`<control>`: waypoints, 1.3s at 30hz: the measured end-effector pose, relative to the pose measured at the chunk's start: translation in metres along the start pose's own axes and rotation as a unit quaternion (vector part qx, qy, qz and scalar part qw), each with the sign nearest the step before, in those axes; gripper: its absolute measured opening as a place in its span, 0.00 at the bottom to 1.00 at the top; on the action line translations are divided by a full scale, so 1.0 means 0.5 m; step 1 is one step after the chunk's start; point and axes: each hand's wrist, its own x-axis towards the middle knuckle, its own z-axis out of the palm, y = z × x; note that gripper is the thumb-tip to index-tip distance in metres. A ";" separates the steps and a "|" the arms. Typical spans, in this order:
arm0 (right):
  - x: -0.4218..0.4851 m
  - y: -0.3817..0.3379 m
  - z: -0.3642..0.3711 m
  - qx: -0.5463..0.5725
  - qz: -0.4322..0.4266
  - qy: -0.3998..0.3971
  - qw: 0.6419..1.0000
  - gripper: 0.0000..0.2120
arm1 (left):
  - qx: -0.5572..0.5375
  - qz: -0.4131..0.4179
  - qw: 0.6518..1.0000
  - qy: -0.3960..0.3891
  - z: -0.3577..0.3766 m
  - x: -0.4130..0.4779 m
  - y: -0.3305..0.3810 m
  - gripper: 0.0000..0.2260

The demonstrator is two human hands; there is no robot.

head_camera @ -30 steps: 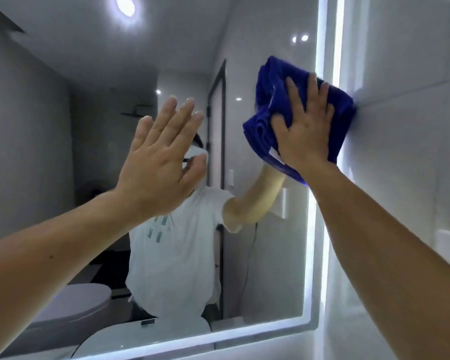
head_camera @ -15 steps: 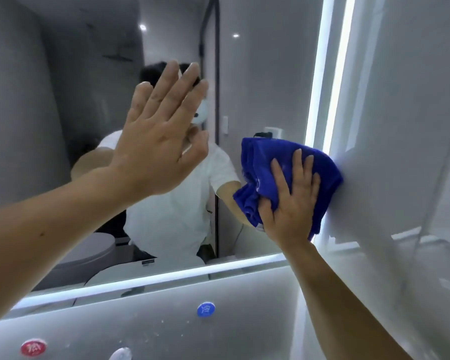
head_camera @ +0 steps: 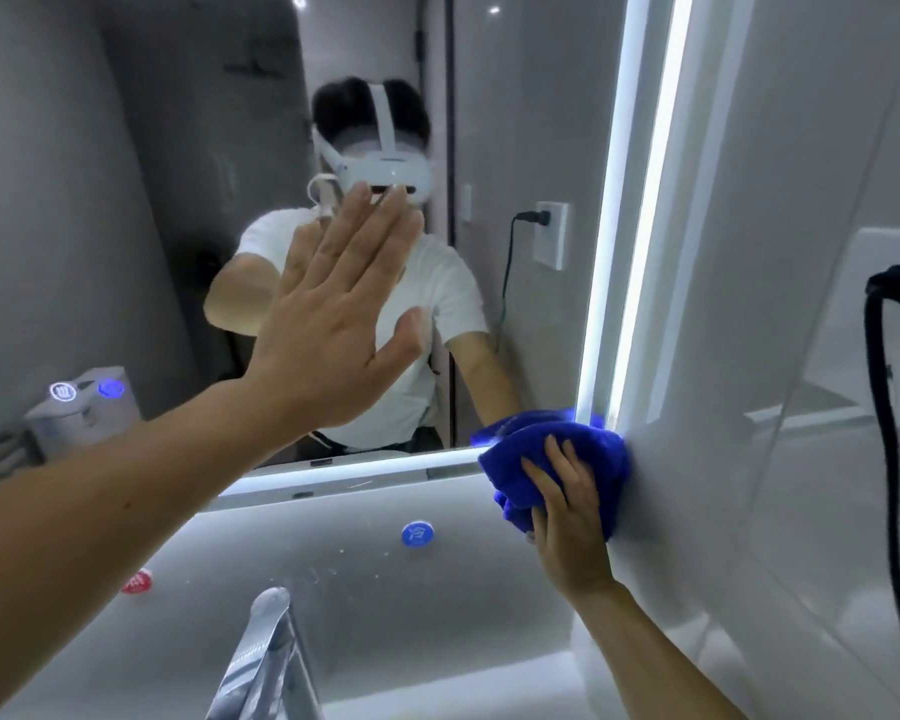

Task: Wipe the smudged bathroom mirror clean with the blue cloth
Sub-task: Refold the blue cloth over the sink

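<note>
The right hand (head_camera: 567,517) is pressing the bunched, plush blue cloth (head_camera: 593,449) into the lower right corner of the mirror (head_camera: 541,96), against the glowing edge strip (head_camera: 614,200), its grip flat with fingers spread. The left hand (head_camera: 333,330) is holding flat at the glossy glass, 4 straight fingers pressed together, thumb apart.

- The mirror (head_camera: 152,200) is large and upright on the wall, with a bright lit strip along its bottom and right edges.
- The blue cloth (head_camera: 583,449) is deep blue and bunched into a wad. It sits at the mirror's lower right corner, overlapping the lit edge and touching the side wall (head_camera: 749,356).
</note>
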 end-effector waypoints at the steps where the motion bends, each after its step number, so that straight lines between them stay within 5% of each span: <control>1: 0.001 -0.009 -0.011 0.015 0.014 -0.008 1.000 0.23 | -0.004 -0.008 1.000 -0.007 -0.001 -0.007 0.006 0.30; 6: -0.055 -0.040 -0.058 0.028 0.031 -0.071 0.997 0.18 | -0.028 -0.040 0.997 -0.056 0.005 -0.065 0.057 0.30; 9: -0.125 -0.070 -0.089 0.085 0.139 -0.148 0.976 0.14 | -0.055 -0.053 0.994 -0.084 0.011 -0.123 0.091 0.30; 12: -0.160 -0.140 -0.132 0.091 0.113 -0.206 0.968 0.09 | -0.136 -0.165 0.959 -0.186 0.016 -0.197 0.115 0.30; 14: -0.163 -0.204 -0.159 0.157 0.107 -0.192 0.963 0.10 | -0.233 -0.302 0.885 -0.268 0.009 -0.240 0.125 0.27; 16: -0.155 -0.264 -0.179 0.135 -0.026 -0.164 0.977 0.15 | -0.368 -0.423 0.766 -0.314 -0.001 -0.279 0.128 0.24; 18: -0.140 -0.323 -0.198 0.163 -0.117 -0.180 0.963 0.16 | -0.487 -0.477 0.651 -0.335 -0.024 -0.324 0.122 0.24; 21: -0.140 -0.382 -0.218 0.130 -0.211 -0.245 0.937 0.21 | -0.595 -0.498 0.530 -0.342 -0.064 -0.395 0.107 0.15; 25: -0.166 -0.437 -0.228 0.069 -0.256 -0.235 0.935 0.24 | -0.637 -0.557 0.448 -0.290 -0.101 -0.477 0.109 0.12; 27: -0.187 -0.457 -0.235 0.094 -0.158 -0.221 0.958 0.31 | -0.644 -0.588 0.427 -0.239 -0.113 -0.507 0.114 0.19; 29: -0.207 -0.466 -0.245 0.183 0.030 -0.229 0.956 0.42 | -0.649 -0.611 0.417 -0.178 -0.125 -0.526 0.115 0.21; 30: -0.215 -0.470 -0.254 0.256 0.151 -0.244 0.923 0.46 | -0.654 -0.616 0.411 -0.154 -0.130 -0.533 0.114 0.20; 33: -0.224 -0.476 -0.272 0.475 0.453 -0.245 0.714 0.38 | -0.695 -0.605 0.372 -0.110 -0.146 -0.549 0.114 0.19; 35: -0.237 -0.483 -0.278 0.522 0.514 -0.287 0.617 0.34 | -0.724 -0.588 0.344 -0.105 -0.148 -0.558 0.124 0.21; 39: -0.256 -0.502 -0.286 0.595 0.561 -0.271 0.508 0.30 | -0.720 -0.582 0.353 -0.132 -0.140 -0.573 0.159 0.24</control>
